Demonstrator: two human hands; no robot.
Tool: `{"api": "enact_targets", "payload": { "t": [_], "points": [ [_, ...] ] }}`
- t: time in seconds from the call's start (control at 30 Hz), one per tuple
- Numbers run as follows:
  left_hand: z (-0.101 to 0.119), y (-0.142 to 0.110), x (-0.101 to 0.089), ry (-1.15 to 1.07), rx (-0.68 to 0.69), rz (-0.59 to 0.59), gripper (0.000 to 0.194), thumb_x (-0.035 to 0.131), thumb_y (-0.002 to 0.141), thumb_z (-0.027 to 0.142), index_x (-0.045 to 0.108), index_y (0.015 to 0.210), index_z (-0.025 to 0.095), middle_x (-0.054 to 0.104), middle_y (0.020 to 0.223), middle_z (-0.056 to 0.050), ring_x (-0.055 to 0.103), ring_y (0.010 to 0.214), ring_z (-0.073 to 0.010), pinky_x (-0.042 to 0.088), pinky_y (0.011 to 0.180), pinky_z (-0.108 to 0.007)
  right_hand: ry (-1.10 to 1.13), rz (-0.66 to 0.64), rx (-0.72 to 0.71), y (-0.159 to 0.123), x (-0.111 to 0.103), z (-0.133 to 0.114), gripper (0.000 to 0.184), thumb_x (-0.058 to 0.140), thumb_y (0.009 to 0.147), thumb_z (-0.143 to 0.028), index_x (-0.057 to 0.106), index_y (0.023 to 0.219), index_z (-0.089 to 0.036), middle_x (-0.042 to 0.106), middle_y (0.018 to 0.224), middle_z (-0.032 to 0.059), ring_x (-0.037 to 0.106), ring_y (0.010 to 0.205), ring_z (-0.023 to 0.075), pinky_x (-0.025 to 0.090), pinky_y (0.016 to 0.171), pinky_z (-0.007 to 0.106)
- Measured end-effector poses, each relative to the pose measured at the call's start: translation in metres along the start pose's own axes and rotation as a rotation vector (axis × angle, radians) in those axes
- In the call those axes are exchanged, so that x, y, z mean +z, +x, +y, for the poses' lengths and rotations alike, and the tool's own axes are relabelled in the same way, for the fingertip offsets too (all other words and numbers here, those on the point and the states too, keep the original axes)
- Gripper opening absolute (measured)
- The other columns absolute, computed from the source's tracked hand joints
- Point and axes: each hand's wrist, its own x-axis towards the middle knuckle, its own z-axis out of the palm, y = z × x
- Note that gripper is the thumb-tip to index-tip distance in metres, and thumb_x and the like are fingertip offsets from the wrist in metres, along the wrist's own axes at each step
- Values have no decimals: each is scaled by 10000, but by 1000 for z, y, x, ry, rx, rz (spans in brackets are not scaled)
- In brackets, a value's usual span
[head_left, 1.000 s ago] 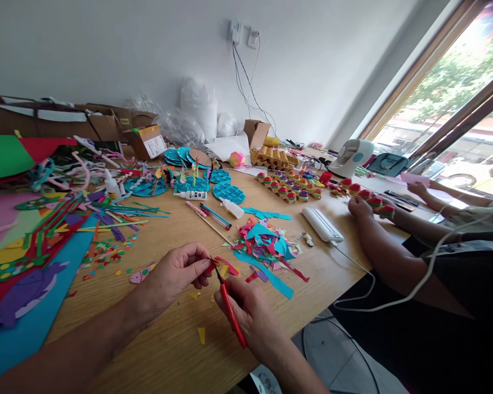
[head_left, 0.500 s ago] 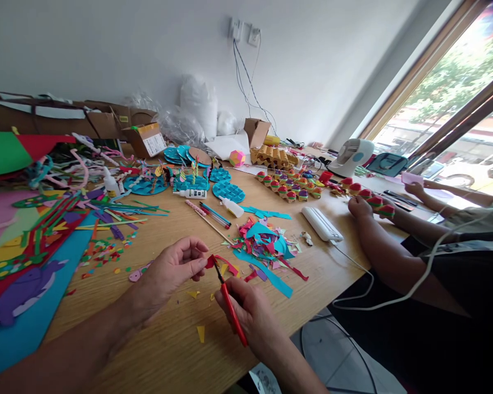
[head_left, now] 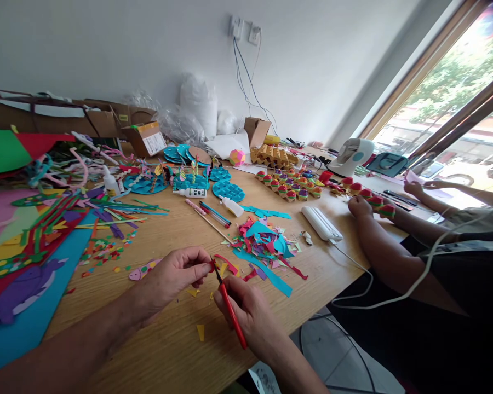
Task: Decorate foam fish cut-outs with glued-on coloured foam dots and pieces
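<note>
My left hand [head_left: 184, 268] pinches a small piece of red paper [head_left: 212, 266] between thumb and fingers; most of the piece is covered by the fingertips. Closed around the red-handled scissors [head_left: 231, 312], my right hand [head_left: 246, 303] holds their dark blades up against the red piece. Beyond the hands lies a heap of coloured paper scraps [head_left: 263, 238], with blue, red and purple strips. Under my left wrist, partly hidden, rests a pink paper fish [head_left: 142, 271] with coloured dots. A yellow scrap [head_left: 200, 332] lies on the wooden table [head_left: 160, 350] below my hands.
A white glue bottle [head_left: 231, 206], pens [head_left: 216, 214] and a stick lie ahead. A white power strip [head_left: 321, 223] is to the right, its cable hanging over the edge. Painted egg cartons [head_left: 290, 183] stand behind. Co-workers' arms [head_left: 378, 246] reach in from the right.
My left hand has shifted slightly, and less of the red piece shows beyond its fingers. The scissors stay at the piece. At far right, a co-worker's pink paper has changed angle.
</note>
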Motion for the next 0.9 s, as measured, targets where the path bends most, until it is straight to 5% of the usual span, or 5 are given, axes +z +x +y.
{"api": "enact_targets", "payload": {
  "t": [0.43, 0.9],
  "points": [
    [3, -1, -2, 95, -8, 29, 179, 572, 661, 342, 536, 671, 166, 472, 606, 48, 410, 584, -105, 345, 566, -232, 47, -3, 57, -1, 1, 2, 280, 465, 813, -356, 366, 617, -183, 313, 565, -58, 267, 525, 71, 222, 450, 197],
    [-8, -1, 3, -58, -13, 67, 212, 578, 692, 371, 556, 745, 167, 508, 655, 33, 443, 614, -107, 375, 596, -238, 62, 20, 80, 0, 2, 8, 281, 468, 800, -367, 374, 609, -182, 305, 549, -57, 268, 513, 71, 213, 444, 197]
  ]
}}
